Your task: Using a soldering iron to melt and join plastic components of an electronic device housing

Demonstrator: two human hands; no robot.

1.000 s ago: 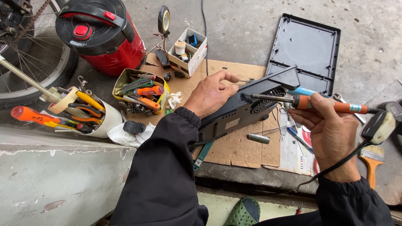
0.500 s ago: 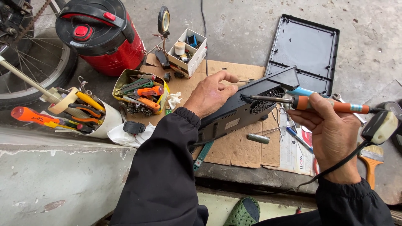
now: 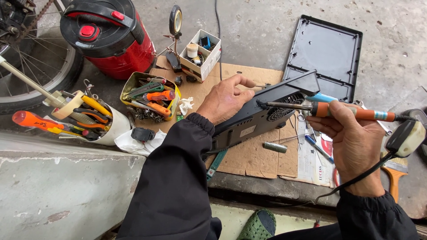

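The left hand [image 3: 227, 100] lies palm down on the upper edge of a black appliance housing [image 3: 262, 113], fingers curled over its far rim and gripping it, so the housing stands tilted on its long edge on a sheet of cardboard [image 3: 253, 155]. The right hand [image 3: 351, 142] is closed around the orange handle of a soldering iron [image 3: 329, 109], whose metal tip points left and meets the housing just beside its round vent grille. The iron's black cord runs down from the right hand toward the near edge, and a pale plug [image 3: 405, 138] hangs just to the right of that hand. To the far right on the concrete floor lies a flat black panel [image 3: 327, 53]. Left of the cardboard sits a yellow tin of tools [image 3: 151, 95], with a white cup of screwdrivers [image 3: 91, 118] further left and a red-and-black canister [image 3: 109, 35] beyond them. A small white box of parts [image 3: 200, 53] stands at the far edge of the cardboard.
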